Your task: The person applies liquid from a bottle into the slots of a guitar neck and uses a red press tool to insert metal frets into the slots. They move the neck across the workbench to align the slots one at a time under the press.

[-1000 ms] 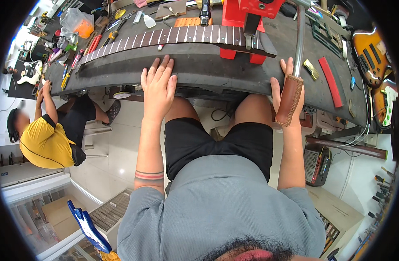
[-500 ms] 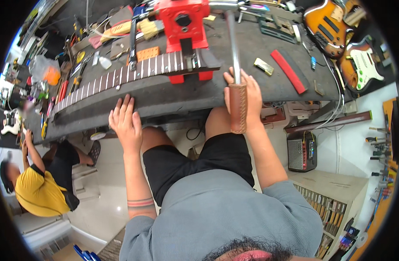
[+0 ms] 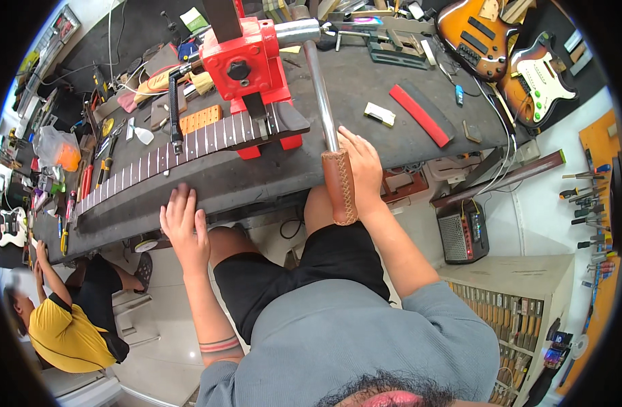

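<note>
Just beyond my left hand [image 3: 187, 227], fingers slightly parted, a long dark-brown fretted neck [image 3: 208, 140] lies along the black workbench [image 3: 400, 144] front edge; my right hand [image 3: 365, 169], farther right, I cannot tell.

"What's near the workbench's [image 3: 407, 145] right end?"

"A red strip [image 3: 419, 115]; two sunburst guitars [image 3: 482, 35] by the far corner; a boxy amplifier [image 3: 462, 232] below the end."

"And the left end?"

"A clear plastic bag [image 3: 53, 138] with something orange [image 3: 69, 157] inside. Off the near corner, a person in a yellow shirt [image 3: 67, 336]."
</note>
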